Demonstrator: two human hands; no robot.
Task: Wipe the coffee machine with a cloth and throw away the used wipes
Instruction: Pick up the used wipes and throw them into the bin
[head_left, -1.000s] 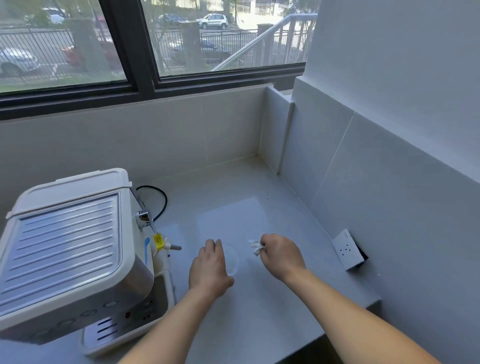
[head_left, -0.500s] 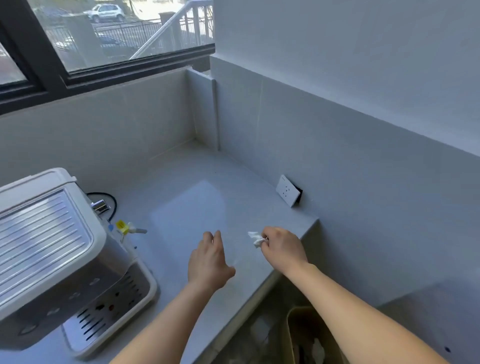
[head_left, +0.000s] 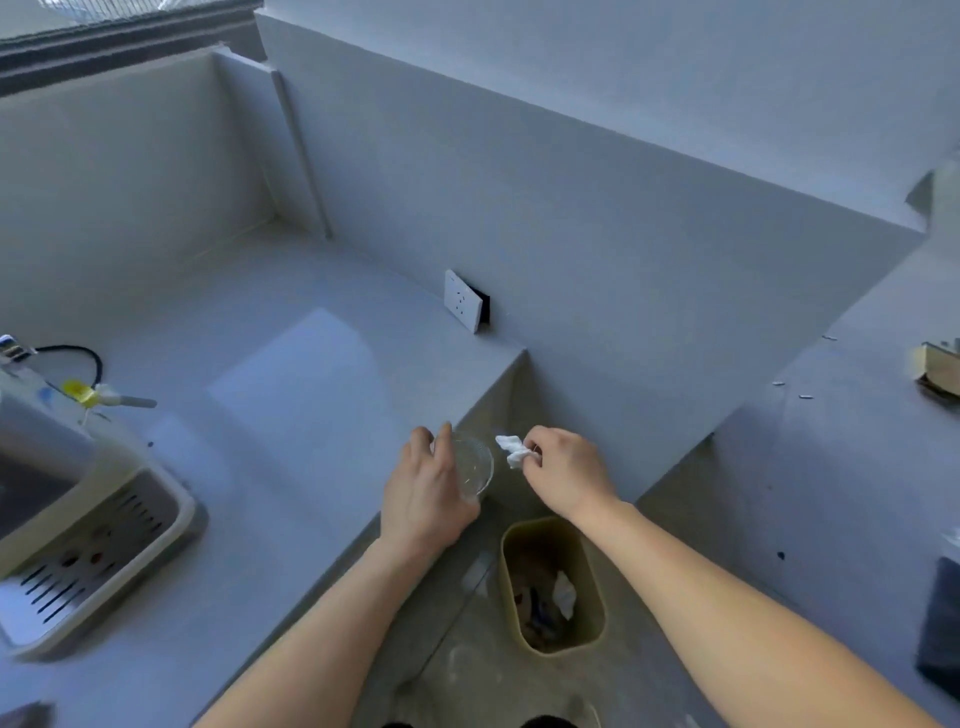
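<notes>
Nearest the camera, a yellowish bin (head_left: 597, 629) stands on the floor below the counter edge, with a white scrap and darker rubbish inside it. Above and just beyond it, the right hand (head_left: 563, 470) pinches a small crumpled white wipe (head_left: 511, 451) between thumb and fingertips, held in the air over the gap beside the counter (head_left: 291, 374). Just to its left, the left hand (head_left: 423, 493) curls around a clear glass (head_left: 472, 465), fingers wrapped on its side, at the counter's corner. Farther left, the coffee machine (head_left: 78, 519) sits on the counter, its drip tray facing the camera. Beyond, a white socket (head_left: 461, 300) is fixed to the tiled wall.
</notes>
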